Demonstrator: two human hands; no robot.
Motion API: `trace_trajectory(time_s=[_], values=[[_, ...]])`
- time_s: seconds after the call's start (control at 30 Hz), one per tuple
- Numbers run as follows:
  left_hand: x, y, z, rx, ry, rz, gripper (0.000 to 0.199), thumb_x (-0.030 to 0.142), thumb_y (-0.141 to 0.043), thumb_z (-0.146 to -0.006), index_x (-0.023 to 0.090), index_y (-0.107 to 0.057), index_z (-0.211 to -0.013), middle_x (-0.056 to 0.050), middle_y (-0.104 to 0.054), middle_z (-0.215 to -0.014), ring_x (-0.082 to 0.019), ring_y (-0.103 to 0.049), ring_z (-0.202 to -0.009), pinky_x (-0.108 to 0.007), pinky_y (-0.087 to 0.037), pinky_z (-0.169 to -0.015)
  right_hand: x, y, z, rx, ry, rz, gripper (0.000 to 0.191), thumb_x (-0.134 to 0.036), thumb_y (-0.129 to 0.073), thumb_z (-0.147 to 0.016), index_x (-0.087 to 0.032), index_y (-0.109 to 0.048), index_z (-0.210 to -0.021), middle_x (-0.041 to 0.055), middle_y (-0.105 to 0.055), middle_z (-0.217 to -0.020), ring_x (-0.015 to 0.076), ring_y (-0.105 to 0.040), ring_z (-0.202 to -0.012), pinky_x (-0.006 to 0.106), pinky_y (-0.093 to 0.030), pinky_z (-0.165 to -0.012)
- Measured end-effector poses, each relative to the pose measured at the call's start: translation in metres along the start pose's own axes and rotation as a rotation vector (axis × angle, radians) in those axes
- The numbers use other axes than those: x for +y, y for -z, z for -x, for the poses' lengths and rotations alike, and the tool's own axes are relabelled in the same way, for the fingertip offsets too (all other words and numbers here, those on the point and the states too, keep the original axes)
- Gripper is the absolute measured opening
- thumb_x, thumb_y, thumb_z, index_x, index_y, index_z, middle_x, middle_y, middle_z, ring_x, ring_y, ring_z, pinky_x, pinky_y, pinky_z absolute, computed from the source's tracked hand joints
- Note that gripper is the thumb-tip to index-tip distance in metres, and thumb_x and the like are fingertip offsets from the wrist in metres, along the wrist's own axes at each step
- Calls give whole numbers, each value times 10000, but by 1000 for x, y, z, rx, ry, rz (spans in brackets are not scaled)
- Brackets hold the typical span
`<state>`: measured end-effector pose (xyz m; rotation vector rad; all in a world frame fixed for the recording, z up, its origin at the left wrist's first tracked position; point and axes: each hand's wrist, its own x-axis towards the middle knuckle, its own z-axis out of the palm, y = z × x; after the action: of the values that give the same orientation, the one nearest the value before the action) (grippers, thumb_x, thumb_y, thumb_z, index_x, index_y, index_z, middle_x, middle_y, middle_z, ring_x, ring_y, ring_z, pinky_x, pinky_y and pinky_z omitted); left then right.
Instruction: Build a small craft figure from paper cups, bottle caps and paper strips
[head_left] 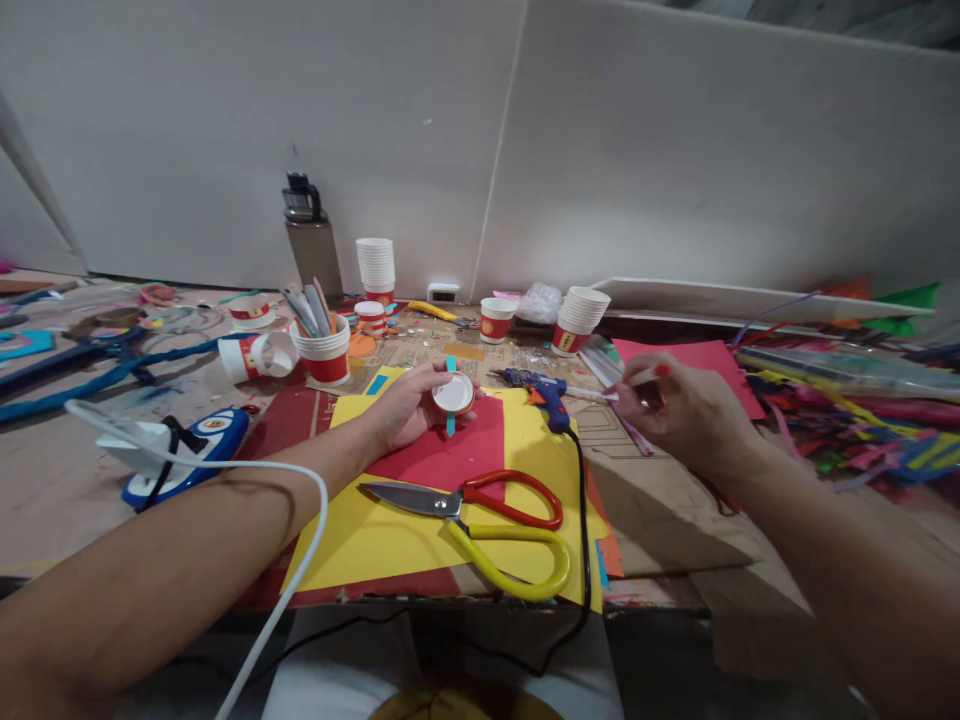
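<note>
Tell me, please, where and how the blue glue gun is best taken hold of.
Probably by the handle of the glue gun, with the right hand coming from the right and near side: the handle points toward the person, the black cord leaving its end, while the nozzle points left, so best avoided.
</note>
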<state>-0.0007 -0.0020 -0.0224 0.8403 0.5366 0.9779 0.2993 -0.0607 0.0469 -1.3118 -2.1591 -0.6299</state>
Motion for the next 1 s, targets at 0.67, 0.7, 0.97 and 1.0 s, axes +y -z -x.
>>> trace_trajectory(time_s=[0.67, 0.7, 0.97, 1.0], values=[[-5, -10, 2, 53, -52, -78, 170, 161, -628, -801, 138, -588, -965, -50, -678, -821, -125, -639, -650, -226, -545, -581, -108, -92, -28, 65, -266, -914, 170, -390, -490, -929, -223, -457, -938, 19, -601, -824, 159, -613, -747, 323, -517, -700], [-4, -11, 3, 61, -53, -63, 152, 172, -626, -806, 137, -594, -951, -47, -671, -815, -121, -632, -647, -221, -539, -573, -108, -92, -28, 35, -260, -917, 171, -395, -465, -942, -225, -458, -963, 26, -609, -847, 166, -619, -776, 333, -518, -721], [-7, -10, 0, 62, -67, -41, 147, 209, -617, -832, 121, -648, -945, -66, -687, -876, -119, -630, -678, -215, -535, -603, -107, -91, -29, 44, -232, -890, 207, -395, -489, -935, -227, -514, -1053, 63, -643, -1002, 199, -627, -917, 364, -506, -822], [-8, -9, 0, 57, -72, -54, 160, 224, -634, -826, 121, -655, -946, -68, -688, -880, -119, -628, -684, -214, -533, -606, -107, -90, -29, 51, -226, -872, 211, -399, -500, -929, -228, -520, -1050, 63, -643, -997, 201, -625, -916, 363, -506, -820]])
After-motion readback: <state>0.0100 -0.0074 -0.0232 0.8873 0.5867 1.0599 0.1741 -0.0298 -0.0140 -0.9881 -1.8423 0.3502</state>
